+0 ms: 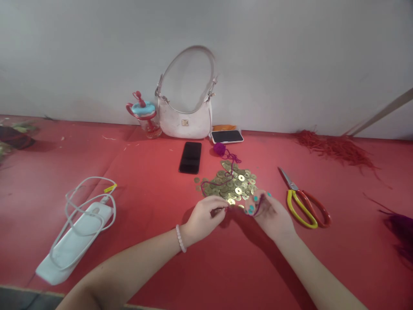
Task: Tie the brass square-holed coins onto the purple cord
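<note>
Both of my hands are over the near edge of a heap of brass coins (222,183), which have holes in their middles. My left hand (201,219), wearing a pale bead bracelet (181,238), is closed in a pinch on purple yarn; the exact spot between the fingertips is partly hidden. My right hand (274,219) is turned palm up, its fingers with teal nails curled in, and a strand of the purple yarn crosses them. From a small purple yarn ball (220,149) behind the coins, the strand trails over the heap towards my left hand.
Scissors (301,202) with yellow and red handles lie to the right. Behind are a black phone (190,157), a second phone (227,136), a white handbag (185,120) and a lidded cup (148,118). A white power strip (75,241) lies left; red shreds (342,150) lie far right.
</note>
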`<state>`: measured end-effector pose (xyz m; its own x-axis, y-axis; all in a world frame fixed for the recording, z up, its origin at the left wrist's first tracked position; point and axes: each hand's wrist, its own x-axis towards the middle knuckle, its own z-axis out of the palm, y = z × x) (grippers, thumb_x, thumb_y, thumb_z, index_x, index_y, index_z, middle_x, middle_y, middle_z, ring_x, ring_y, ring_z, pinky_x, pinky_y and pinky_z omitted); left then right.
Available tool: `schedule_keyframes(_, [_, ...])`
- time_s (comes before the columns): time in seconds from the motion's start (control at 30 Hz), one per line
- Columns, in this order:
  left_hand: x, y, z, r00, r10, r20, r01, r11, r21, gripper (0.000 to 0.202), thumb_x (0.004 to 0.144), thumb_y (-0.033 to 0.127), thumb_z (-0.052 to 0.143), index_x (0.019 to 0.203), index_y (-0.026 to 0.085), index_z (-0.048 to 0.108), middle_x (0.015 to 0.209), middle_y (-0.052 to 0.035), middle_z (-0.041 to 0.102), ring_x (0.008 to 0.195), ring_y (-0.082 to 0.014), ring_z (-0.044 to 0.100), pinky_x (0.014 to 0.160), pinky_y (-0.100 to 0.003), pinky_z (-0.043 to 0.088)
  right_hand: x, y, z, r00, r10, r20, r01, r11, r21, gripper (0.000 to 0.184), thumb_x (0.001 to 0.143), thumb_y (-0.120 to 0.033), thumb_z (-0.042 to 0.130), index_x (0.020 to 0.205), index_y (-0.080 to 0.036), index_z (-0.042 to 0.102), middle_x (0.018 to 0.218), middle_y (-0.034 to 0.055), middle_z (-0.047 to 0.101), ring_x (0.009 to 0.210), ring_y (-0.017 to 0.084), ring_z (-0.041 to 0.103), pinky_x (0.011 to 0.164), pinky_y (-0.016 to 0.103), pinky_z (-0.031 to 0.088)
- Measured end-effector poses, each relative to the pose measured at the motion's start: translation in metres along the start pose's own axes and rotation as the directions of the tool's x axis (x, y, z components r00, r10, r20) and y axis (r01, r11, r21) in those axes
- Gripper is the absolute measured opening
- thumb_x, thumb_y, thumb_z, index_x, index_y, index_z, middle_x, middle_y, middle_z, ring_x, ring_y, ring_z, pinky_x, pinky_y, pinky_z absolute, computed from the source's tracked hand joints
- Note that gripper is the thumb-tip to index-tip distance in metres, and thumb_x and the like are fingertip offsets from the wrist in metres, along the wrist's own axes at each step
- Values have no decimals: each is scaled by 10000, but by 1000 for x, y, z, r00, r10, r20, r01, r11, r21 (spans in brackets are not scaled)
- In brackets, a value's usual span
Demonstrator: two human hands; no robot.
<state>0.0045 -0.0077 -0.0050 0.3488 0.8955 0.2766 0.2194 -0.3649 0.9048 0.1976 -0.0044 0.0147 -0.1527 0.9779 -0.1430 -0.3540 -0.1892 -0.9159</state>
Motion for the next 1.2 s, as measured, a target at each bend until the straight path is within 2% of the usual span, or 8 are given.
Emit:
schedule_keyframes(0.1, [0, 1, 0, 999, 13, -33, -13, 1000, 2, 185, 769, 119, 492, 860, 152, 650, 912, -77, 638, 802, -143, 596, 688, -237, 493, -1, -1, 2, 986, 165, 21, -164, 985, -52, 208, 803, -414, 447, 869, -232, 524, 472, -27, 536, 370, 115, 471, 369, 222, 353])
schedule_keyframes(0.23, [0, 2, 0, 999, 28, -32, -28, 1000, 0, 175, 776, 135, 497, 859, 151, 651, 905, -78, 637, 786, -141, 595, 667, -236, 495, -2, 2, 6, 935, 345, 85, -310, 908, -281, 351, 774, -375, 527, 1071, -194, 485, 502, -32, 575, 322, 87, 449, 318, 188, 308])
schedule_keyframes(0.37, [0, 3, -2, 999, 30, -18, -30, 999, -11, 187, 766, 108, 494, 862, 155, 648, 905, -72, 633, 784, -136, 590, 660, -228, 490, -3, 10, 5, 911, 369, 183, -246, 843, -478, 325, 752, -351, 559, 1011, -155, 542, 551, -16, 603, 345, 64, 454, 362, 192, 368])
schedule_keyframes(0.5, [-1, 3, -2, 999, 36, -18, -36, 999, -17, 202, 755, 89, 492, 867, 157, 646, 915, -71, 631, 803, -138, 587, 656, -220, 486, -3, 11, 3, 927, 338, 166, -196, 810, -553, 244, 737, -353, 568, 853, -141, 599, 555, -9, 587, 395, 65, 469, 396, 195, 392])
schedule_keyframes(0.73, [-2, 4, -2, 996, 40, -76, -41, 999, 0, 174, 770, 133, 499, 855, 157, 649, 918, -76, 633, 674, -107, 571, 544, -195, 459, 1, 0, 4, 993, 114, 37, -68, 788, -612, 231, 769, -376, 521, 717, -158, 578, 507, -33, 493, 437, 75, 426, 409, 196, 343])
schedule_keyframes(0.93, [-2, 4, -3, 992, 57, -110, -57, 998, -4, 182, 767, 127, 497, 857, 161, 652, 922, -80, 637, 712, -121, 575, 558, -205, 468, 3, -4, 4, 999, -16, 35, 36, 692, -721, 238, 780, -335, 486, 612, -175, 541, 524, -22, 488, 496, 103, 447, 475, 220, 370])
schedule_keyframes(1.07, [-2, 4, -2, 993, 43, -108, -44, 999, -3, 183, 767, 123, 498, 864, 158, 650, 928, -81, 634, 697, -116, 573, 558, -205, 472, 2, 3, -1, 995, -95, 37, 87, 602, -794, 184, 802, -322, 465, 825, -189, 588, 687, 17, 578, 625, 150, 531, 593, 268, 441])
schedule_keyframes(1.2, [-1, 3, -2, 993, 39, -108, -39, 999, 3, 174, 766, 132, 506, 861, 153, 650, 927, -82, 634, 739, -129, 586, 596, -217, 489, -2, 6, -3, 931, -308, 195, 327, 472, -819, 241, 799, -277, 491, 1027, -222, 546, 967, 65, 558, 880, 200, 533, 776, 334, 447])
